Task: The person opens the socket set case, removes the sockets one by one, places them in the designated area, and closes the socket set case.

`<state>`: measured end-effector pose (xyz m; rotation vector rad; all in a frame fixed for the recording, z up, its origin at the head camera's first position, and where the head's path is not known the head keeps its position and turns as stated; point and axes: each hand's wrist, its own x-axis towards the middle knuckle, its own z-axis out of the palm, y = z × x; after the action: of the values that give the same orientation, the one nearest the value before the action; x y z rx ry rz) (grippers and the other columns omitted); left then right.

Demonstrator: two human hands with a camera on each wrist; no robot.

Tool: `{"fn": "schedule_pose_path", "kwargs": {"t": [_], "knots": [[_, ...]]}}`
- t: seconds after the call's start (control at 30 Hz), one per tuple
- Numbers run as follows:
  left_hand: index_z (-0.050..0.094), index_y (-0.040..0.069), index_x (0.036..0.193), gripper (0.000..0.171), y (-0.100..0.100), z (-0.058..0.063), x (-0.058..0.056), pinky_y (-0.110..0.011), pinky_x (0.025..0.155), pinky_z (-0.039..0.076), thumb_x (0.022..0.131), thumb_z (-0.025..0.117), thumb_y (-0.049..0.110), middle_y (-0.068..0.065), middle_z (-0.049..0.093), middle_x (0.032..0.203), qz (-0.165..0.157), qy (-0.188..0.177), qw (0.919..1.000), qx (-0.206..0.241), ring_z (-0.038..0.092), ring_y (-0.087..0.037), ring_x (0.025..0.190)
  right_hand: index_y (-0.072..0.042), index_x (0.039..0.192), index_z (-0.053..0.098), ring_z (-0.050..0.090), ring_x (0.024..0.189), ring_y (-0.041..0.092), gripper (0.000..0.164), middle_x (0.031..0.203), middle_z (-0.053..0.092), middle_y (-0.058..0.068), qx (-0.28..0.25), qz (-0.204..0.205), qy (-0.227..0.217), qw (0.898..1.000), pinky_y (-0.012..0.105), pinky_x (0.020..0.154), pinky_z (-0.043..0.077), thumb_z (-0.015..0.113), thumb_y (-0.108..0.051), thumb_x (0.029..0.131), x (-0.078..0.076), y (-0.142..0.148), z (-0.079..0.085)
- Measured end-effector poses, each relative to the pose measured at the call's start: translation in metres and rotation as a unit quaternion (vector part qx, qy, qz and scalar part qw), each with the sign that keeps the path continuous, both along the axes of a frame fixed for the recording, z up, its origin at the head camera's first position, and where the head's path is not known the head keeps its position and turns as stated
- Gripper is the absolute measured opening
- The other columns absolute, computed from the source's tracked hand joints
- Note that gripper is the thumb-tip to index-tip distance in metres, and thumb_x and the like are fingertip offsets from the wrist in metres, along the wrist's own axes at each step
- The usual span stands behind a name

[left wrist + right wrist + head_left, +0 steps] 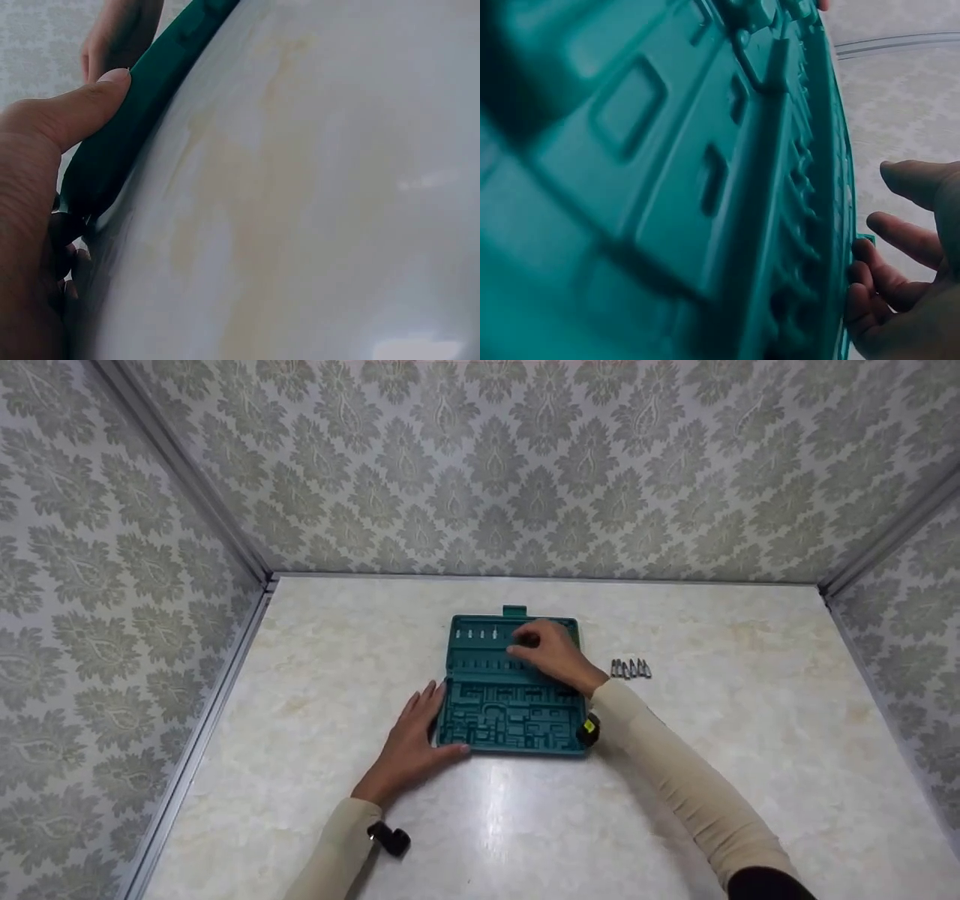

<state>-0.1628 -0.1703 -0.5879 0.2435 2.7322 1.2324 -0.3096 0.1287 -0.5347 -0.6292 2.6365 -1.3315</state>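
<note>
A green plastic tool case (514, 752) lies spread open on the table, its lid toward the back. Several small metal bits (482, 634) stand in a row in the lid's upper left. My right hand (551, 649) is over the lid's right half, thumb and index finger apart with nothing between them. In the right wrist view its lower fingers (877, 277) bend beside the case edge. My left hand (412, 742) steadies the case's front left corner, thumb on the front edge and straight fingers along the left side. In the left wrist view the thumb (94, 105) presses the green wall.
Several loose pointed bits (631, 668) lie in a row on the white table (315, 660) right of the case. The case's lower half has moulded recesses. A latch tab (514, 610) sticks out at the lid's back edge. Patterned walls (480, 472) enclose the table's back and sides.
</note>
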Motion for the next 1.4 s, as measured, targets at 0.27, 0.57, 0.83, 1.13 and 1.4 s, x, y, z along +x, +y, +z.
{"fn": "schedule_pose_path", "kwargs": {"t": [0.27, 0.57, 0.83, 1.13, 1.4], "knots": [[0.017, 0.041, 0.177, 0.120, 0.000, 0.000, 0.001, -0.067, 0.132, 0.017, 0.083, 0.086, 0.070, 0.006, 0.014, 0.184, 0.000, -0.009, 1.0000, 0.001, 0.006, -0.032, 0.171, 0.001, 0.142, 0.072, 0.061, 0.130, 0.034, 0.043, 0.139, 0.068, 0.018, 0.000, 0.009, 0.006, 1.000, 0.053, 0.114, 0.049, 0.076, -0.022, 0.106, -0.017, -0.022, -0.007], [0.018, 0.036, 0.178, 0.121, 0.002, 0.000, -0.002, -0.066, 0.133, 0.018, 0.083, 0.084, 0.073, 0.001, 0.015, 0.185, -0.009, -0.005, 0.9999, -0.007, 0.007, -0.034, 0.171, -0.005, 0.145, 0.071, 0.056, 0.123, 0.037, 0.048, 0.135, 0.067, 0.018, 0.109, -0.025, 0.040, 0.993, 0.058, 0.111, 0.043, 0.078, -0.029, 0.104, -0.017, -0.033, -0.014], [0.018, 0.029, 0.178, 0.121, 0.001, 0.002, -0.001, -0.064, 0.133, 0.017, 0.085, 0.084, 0.071, -0.001, 0.015, 0.185, -0.012, 0.003, 0.9998, -0.017, 0.007, -0.036, 0.170, -0.005, 0.154, 0.064, 0.051, 0.130, 0.040, 0.058, 0.141, 0.060, 0.021, 0.124, -0.041, 0.012, 0.991, 0.060, 0.116, 0.039, 0.078, -0.032, 0.104, -0.015, -0.042, -0.009], [0.018, 0.031, 0.178, 0.121, 0.000, 0.000, -0.001, -0.066, 0.133, 0.016, 0.085, 0.083, 0.073, -0.001, 0.015, 0.185, -0.011, 0.003, 0.9999, -0.010, 0.007, -0.036, 0.171, -0.008, 0.152, 0.067, 0.048, 0.139, 0.038, 0.052, 0.146, 0.061, 0.017, 0.046, -0.055, -0.048, 0.996, 0.061, 0.125, 0.030, 0.078, -0.027, 0.104, -0.016, -0.039, -0.008], [0.018, 0.032, 0.178, 0.119, 0.001, 0.001, -0.001, -0.067, 0.133, 0.016, 0.086, 0.083, 0.071, -0.001, 0.015, 0.185, -0.012, 0.004, 0.9999, -0.005, 0.007, -0.037, 0.170, -0.006, 0.138, 0.073, 0.059, 0.127, 0.032, 0.034, 0.136, 0.067, 0.014, -0.085, -0.097, -0.083, 0.988, 0.054, 0.116, 0.043, 0.074, -0.017, 0.106, -0.015, -0.041, -0.007]]}}
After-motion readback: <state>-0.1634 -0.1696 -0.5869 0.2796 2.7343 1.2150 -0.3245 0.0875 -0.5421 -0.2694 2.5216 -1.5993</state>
